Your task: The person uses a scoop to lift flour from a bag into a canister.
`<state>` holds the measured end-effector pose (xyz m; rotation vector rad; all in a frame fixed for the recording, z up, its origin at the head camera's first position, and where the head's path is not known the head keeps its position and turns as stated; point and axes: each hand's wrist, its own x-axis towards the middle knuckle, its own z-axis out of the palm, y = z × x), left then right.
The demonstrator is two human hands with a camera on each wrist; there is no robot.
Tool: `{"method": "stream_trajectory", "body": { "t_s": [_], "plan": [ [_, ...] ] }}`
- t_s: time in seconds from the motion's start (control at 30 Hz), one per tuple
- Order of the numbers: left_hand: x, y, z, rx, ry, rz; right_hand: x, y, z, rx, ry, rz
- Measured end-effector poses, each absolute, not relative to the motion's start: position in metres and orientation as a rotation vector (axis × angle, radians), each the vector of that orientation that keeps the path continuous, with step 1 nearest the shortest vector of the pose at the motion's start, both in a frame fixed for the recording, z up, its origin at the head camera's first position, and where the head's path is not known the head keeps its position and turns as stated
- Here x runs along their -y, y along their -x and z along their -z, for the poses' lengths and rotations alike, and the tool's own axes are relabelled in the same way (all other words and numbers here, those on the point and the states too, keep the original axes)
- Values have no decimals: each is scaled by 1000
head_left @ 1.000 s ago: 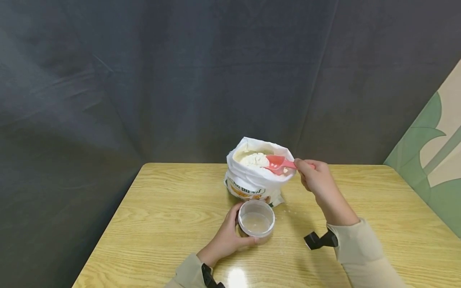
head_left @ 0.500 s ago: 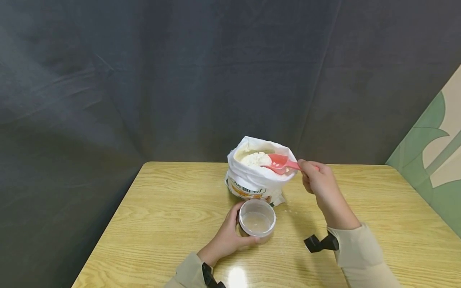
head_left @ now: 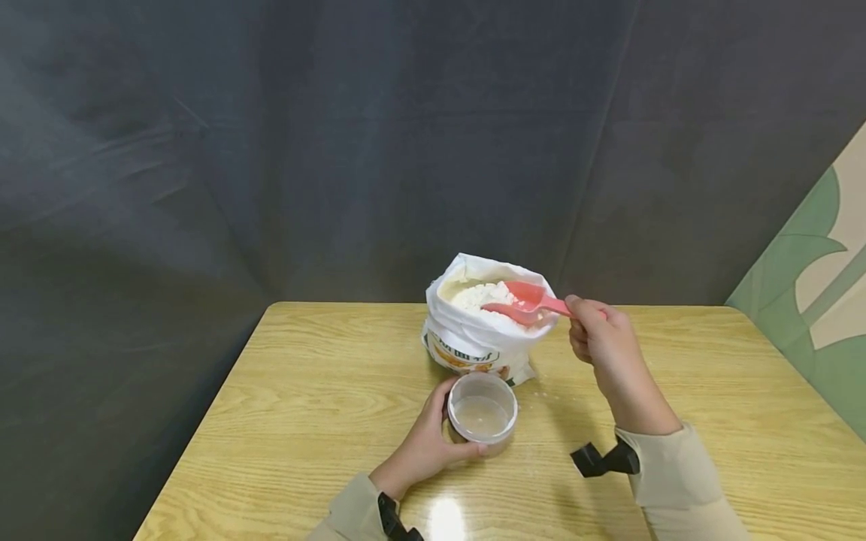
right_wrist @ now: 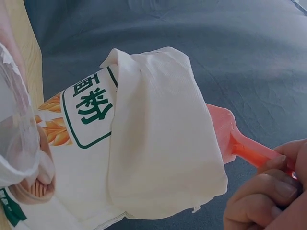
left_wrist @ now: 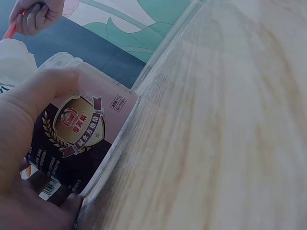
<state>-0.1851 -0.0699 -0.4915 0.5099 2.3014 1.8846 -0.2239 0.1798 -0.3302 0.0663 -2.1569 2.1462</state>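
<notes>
My right hand [head_left: 607, 342] grips the handle of a pink plastic scoop [head_left: 530, 302], whose bowl sits in the mouth of a white flour bag [head_left: 483, 330]. White flour [head_left: 482, 297] lies around the scoop's front edge. In the right wrist view the folded bag rim hides most of the scoop [right_wrist: 221, 132]. In front of the bag stands a clear round tub [head_left: 482, 409], and my left hand [head_left: 429, 443] curls around its left side. The left wrist view shows the tub's label [left_wrist: 79, 122] with the thumb across its upper part.
The wooden table [head_left: 325, 376] carries the bag and tub, with a few specks of white powder [head_left: 534, 398] right of them. A dark cloth [head_left: 406, 150] hangs behind the table's far edge. A patterned green and beige panel [head_left: 819, 278] borders the right side.
The right hand has moved slightly right, and the scoop has risen and tilted a little within the bag's mouth. The left hand and tub have stayed in place.
</notes>
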Motion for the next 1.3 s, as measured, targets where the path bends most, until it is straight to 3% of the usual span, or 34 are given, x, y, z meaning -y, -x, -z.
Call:
{"method": "stream_trajectory", "body": {
  "t_s": [1.3],
  "plan": [
    [71,185,491,-2314,-497,-1873,-181,187,315,1903,-278,-2311]
  ]
}}
